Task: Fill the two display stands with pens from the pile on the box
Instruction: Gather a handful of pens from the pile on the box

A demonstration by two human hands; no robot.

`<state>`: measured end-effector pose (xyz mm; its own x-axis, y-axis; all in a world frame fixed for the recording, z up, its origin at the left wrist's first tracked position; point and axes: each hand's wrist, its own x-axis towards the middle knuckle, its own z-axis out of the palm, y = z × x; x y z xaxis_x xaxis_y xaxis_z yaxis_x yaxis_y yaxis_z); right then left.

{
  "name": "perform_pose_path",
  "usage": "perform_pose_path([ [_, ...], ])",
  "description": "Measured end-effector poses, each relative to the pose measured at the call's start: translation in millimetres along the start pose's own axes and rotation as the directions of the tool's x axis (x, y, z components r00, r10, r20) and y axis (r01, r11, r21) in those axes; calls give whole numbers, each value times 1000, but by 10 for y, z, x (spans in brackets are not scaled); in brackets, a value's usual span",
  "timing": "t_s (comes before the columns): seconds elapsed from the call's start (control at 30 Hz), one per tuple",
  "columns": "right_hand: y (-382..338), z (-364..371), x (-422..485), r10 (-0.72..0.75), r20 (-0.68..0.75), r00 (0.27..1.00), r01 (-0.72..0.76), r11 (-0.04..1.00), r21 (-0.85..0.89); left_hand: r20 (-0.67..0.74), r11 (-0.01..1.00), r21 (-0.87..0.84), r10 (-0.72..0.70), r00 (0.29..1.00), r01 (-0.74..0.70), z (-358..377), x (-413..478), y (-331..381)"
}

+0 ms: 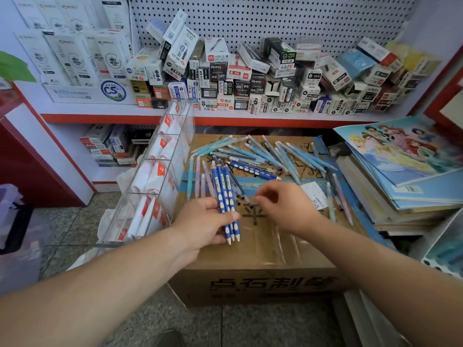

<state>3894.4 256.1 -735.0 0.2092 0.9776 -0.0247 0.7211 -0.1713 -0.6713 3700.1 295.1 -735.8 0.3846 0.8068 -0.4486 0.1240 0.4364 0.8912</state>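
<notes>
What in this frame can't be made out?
Head view:
- Right hand: motion-blurred; whether it pinches a pen is unclear.
- Display stand: white wrappers hide any pens inside.
- Blue pens in left hand: any beyond three hidden behind them.
- Object at lower-right edge: cut off; perhaps the second stand.

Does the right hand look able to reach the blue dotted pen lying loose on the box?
Probably yes. The right hand hovers close to the dotted pen, which lies uncovered on top of the pile, with nothing between them.
</notes>
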Motion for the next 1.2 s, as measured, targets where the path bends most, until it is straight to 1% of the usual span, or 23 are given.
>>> perform_pose_path([
  [0.07, 120, -55, 195, 30, -110, 994, -46, 988, -150, 2, 1000, 3, -7, 1000, 7, 10, 10, -12],
  [0.1, 179, -63, 284, 37, -133, 990, -64, 977, -204, 3, 1000, 5, -8, 1000, 8, 14, 14, -18],
  [0.17, 268, -47, 433, 25, -129, 991, -64, 950, -307, 2, 1000, 12, -9, 1000, 9, 18, 20, -27],
  [0.23, 299, -18, 555, 34, -111, 993, -73, 925, -372, 1, 999, 33, -8, 1000, 8, 14, 25, -33],
  [0.33, 308, 4, 675, 78, -95, 992, -112, 896, -429, 8, 998, 69, -7, 1000, 6, 2, 19, -43],
  [0.47, 317, 5, 685, 106, -113, 988, -144, 897, -418, 16, 996, 86, -3, 1000, 1, -18, 14, -39],
  [0.57, 328, -1, 629, 143, -101, 985, -173, 872, -457, 18, 996, 87, 8, 1000, -9, -14, 19, -25],
  [0.7, 369, -41, 516, 181, -104, 978, -207, 909, -361, 23, 995, 96, 23, 999, -25, 28, 9, -10],
  [0.77, 350, -87, 446, 152, -129, 980, -180, 954, -240, 28, 995, 98, 29, 999, -31, 38, 0, -6],
  [0.83, 269, -161, 346, 111, -225, 968, -115, 993, -6, 39, 995, 92, 30, 999, -33, 37, -8, 5],
  [0.9, 147, -251, 249, 117, -364, 924, -38, 976, 216, 48, 996, 83, 28, 998, -32, 37, -12, 22],
  [0.97, 42, -328, 177, 117, -454, 883, 28, 954, 300, 57, 996, 80, 28, 998, -33, 45, -20, 36],
  [1.0, -12, -352, 142, 111, -460, 881, 51, 944, 326, 62, 996, 83, 29, 998, -34, 53, -24, 41],
  [1.03, -54, -362, 116, 106, -444, 890, 67, 932, 356, 68, 996, 86, 31, 997, -37, 62, -28, 45],
  [1.1, -121, -350, 68, 97, -364, 926, 69, 906, 417, 82, 995, 89, 33, 996, -41, 83, -40, 49],
  [1.2, -210, -230, 26, 97, -170, 981, -3, 876, 483, 126, 995, 100, 16, 992, -29, 120, -66, 48],
])
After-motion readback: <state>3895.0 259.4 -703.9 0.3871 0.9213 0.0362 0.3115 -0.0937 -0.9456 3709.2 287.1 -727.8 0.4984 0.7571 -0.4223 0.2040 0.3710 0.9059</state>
